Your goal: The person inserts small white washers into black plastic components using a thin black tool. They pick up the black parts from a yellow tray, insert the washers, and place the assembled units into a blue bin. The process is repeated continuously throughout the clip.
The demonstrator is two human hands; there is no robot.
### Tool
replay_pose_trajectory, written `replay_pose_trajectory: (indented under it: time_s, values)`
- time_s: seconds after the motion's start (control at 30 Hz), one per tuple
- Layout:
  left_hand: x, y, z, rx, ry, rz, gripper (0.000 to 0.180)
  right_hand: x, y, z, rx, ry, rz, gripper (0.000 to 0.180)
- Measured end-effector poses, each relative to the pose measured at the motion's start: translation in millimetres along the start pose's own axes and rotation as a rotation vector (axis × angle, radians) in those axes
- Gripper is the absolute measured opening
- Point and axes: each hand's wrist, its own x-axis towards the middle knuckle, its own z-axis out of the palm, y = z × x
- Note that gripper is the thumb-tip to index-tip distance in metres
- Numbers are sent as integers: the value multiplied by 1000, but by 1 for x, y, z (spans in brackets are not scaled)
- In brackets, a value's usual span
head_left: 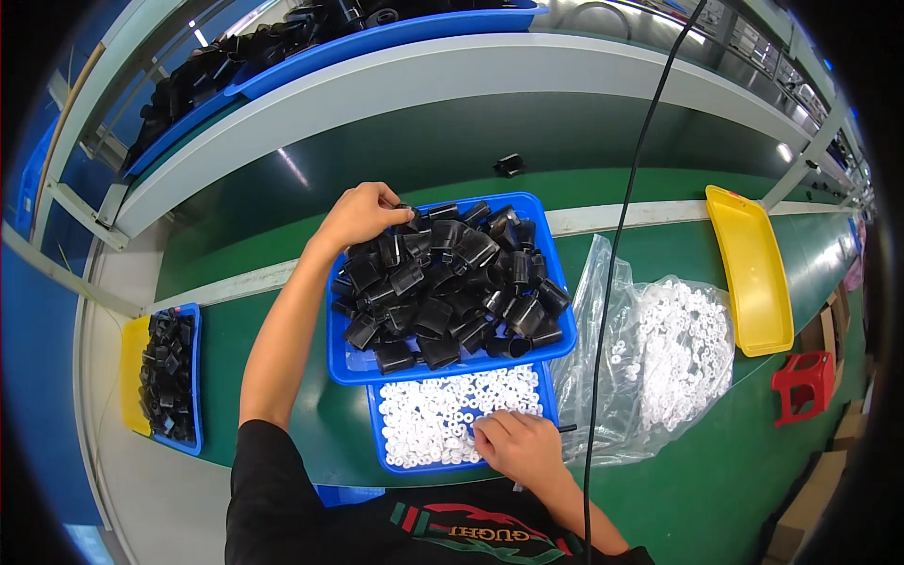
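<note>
A blue tray heaped with short black plastic sleeves stands on the bench in front of me. At its far left corner my left hand has its thumb and fingers closed on a black plastic sleeve. Nearer to me, partly under that tray's front edge, is a second blue tray of small white rings. My right hand rests over the rings with its fingers curled together. A thin dark rod shows beside that hand; whether I hold it is unclear.
Right of the trays lies a clear plastic bag of white rings, with a yellow tray beyond. Another tray of black parts stands left. A black cable hangs across the view. One loose black piece lies behind. A red stool is at right.
</note>
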Motion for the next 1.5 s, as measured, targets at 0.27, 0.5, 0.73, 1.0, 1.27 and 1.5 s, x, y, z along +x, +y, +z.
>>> replay_pose_trajectory:
  time_s: [0.27,0.5,0.73,1.0,1.27,1.5]
  values:
    - [-14,2,-14,-190,82,-14,48,8,-5,-5,17,-17,42,15]
    - [-95,24,-35,-537,-2,58,38,0,0,0,-11,-22,36,15]
    - [-212,26,16,-1152,-176,377,34,8,-2,-5,170,143,-2,23]
    - [-234,16,64,-1058,-145,341,31,30,-17,-28,221,101,70,34]
    - [-249,16,80,-1234,-273,174,44,54,-43,-39,578,-74,83,41]
    - [-247,14,83,-1220,-270,288,39,59,-46,-26,480,-63,75,53]
